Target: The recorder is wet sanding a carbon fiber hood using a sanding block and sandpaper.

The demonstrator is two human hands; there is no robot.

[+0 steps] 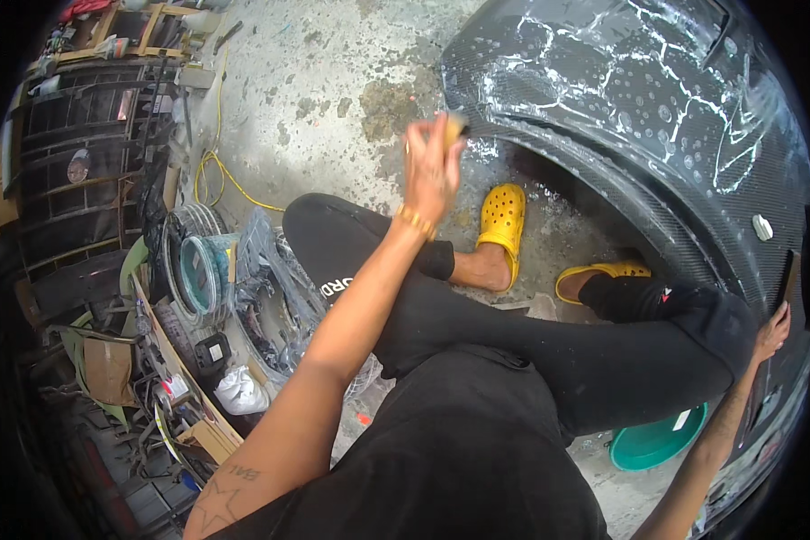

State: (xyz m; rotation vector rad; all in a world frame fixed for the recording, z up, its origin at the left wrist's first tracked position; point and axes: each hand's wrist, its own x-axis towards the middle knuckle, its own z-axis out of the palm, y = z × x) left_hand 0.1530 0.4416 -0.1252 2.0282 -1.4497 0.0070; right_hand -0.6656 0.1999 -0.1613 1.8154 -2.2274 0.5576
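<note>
My left hand (430, 175) is raised over the floor by the left end of a large dark carbon-fibre-patterned body panel (594, 157). Its fingers pinch a small tan pad (455, 130) with a dark end, slightly blurred. Wet white suds and droplets streak the panel, which curves along the right side. At the far right, my right hand (771, 333) is closed at the lower end of a narrow brown strip (790, 279) by the panel's edge; the grip is partly hidden. A small white block (762, 227) lies on the panel nearby.
A green basin (657, 443) sits on the floor by my right leg. Yellow clogs (502, 220) are on my feet, close to the panel. Leftward are a yellow cord (216, 162), a coiled hose (192, 270), clear plastic wrap (265, 279), a white bag (241, 390) and cluttered racks (81, 171).
</note>
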